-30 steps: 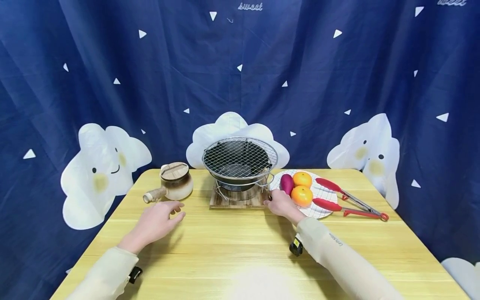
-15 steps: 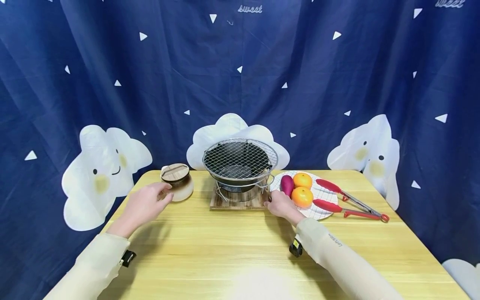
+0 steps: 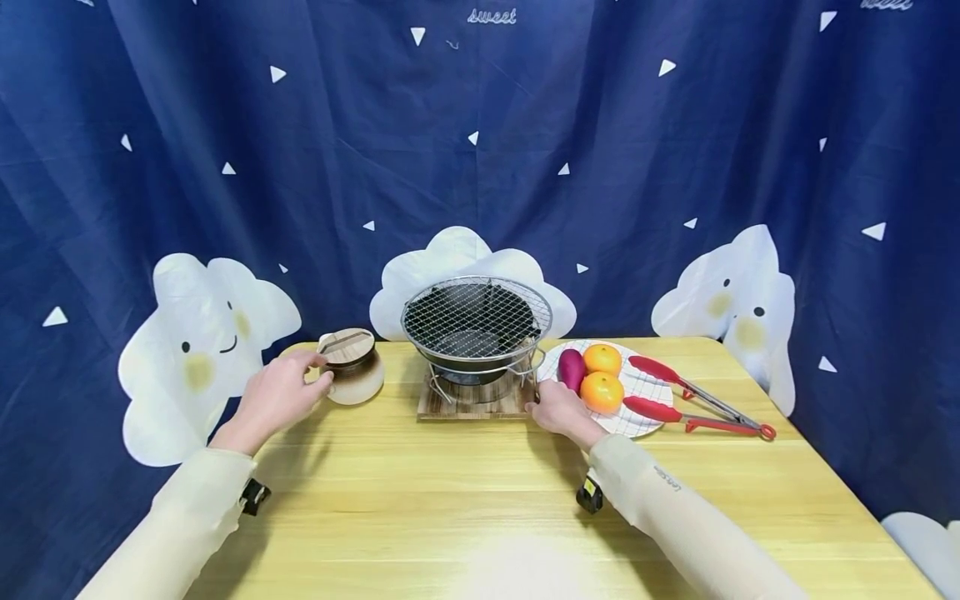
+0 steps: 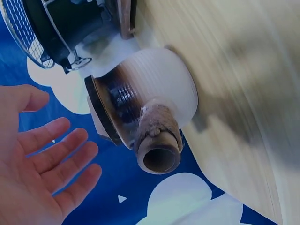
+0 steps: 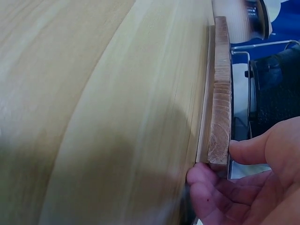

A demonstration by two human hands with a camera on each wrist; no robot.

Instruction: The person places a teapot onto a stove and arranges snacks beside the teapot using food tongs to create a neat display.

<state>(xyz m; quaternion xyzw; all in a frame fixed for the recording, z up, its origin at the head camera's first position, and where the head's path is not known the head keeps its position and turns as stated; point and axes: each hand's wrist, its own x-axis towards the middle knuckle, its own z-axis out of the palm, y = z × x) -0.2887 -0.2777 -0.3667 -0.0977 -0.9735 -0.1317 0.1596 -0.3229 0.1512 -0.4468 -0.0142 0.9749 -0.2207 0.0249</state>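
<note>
My left hand (image 3: 279, 393) is beside a small clay pot (image 3: 356, 383) with a brown-to-white body and a round wooden lid (image 3: 349, 346). In the left wrist view its fingers are spread and loosely bent near the lid, holding nothing. The pot's bark-like side handle (image 4: 160, 126) shows there, but the hand hides it in the head view. My right hand (image 3: 566, 410) grips the near right corner of a wooden board (image 5: 220, 103), thumb on top and fingertips at the lower edge. On that board stands a round black grill (image 3: 480, 354) with a wire mesh top.
Right of the grill, a white checked plate (image 3: 647, 423) holds a purple eggplant-like item (image 3: 572, 369) and two oranges (image 3: 602, 392). Red-tipped tongs (image 3: 720, 425) lie partly over the plate's right side. A blue curtain (image 3: 480, 183) hangs behind the wooden table (image 3: 420, 500).
My left hand has moved left and away from me, from in front of the pot to beside its lid, covering the handle. The right hand stays on the board's corner.
</note>
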